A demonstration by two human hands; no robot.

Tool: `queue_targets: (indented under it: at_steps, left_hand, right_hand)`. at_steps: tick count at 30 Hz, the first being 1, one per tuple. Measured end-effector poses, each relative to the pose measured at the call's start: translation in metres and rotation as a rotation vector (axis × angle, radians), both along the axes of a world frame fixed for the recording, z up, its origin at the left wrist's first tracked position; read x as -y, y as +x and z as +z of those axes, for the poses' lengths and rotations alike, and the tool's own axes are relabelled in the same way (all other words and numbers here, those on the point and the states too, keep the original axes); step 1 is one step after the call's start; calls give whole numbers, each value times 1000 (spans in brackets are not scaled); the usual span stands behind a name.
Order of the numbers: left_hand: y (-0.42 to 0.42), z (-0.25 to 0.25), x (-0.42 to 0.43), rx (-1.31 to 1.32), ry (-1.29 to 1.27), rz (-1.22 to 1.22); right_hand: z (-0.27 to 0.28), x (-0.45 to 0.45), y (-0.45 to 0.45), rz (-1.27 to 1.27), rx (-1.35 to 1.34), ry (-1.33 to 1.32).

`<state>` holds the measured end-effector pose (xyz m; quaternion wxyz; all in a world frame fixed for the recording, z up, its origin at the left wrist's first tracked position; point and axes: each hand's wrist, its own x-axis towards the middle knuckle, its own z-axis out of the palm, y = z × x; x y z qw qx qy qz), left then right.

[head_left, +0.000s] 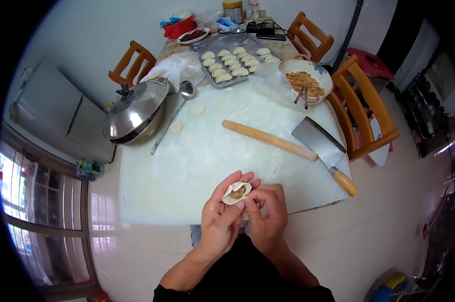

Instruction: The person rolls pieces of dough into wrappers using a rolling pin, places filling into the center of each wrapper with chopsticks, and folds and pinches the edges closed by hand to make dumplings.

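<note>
Near the table's front edge, my left hand [220, 214] cradles a dumpling [236, 192] whose wrapper is folded up around brown filling. The filling shows through the open top. My right hand [267, 214] pinches the wrapper's right edge between thumb and forefinger. Two flat round wrappers, one wrapper [198, 109] and another wrapper [176, 127], lie on the floured board further off. A rolling pin [267, 139] rests beyond my hands, and to its right lies a cleaver [324, 146] with a wooden handle.
At the back, a metal tray [207, 83] bears rows of folded dumplings. A bowl of filling [304, 83] with chopsticks stands back right. On the left are a lidded metal pot [137, 111], a long spoon [172, 118] and a plastic bag [179, 68]. Wooden chairs flank the table.
</note>
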<state>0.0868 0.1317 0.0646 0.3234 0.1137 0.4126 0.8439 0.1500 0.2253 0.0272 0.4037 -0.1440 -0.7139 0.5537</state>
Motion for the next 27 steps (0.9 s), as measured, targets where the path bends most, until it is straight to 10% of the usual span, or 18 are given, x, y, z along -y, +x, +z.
queue_targets:
  at_steps: [27]
  left_hand:
    - [-24,4,26,-270,-331,-187]
  right_hand:
    - [12,6,4,-36,77,114]
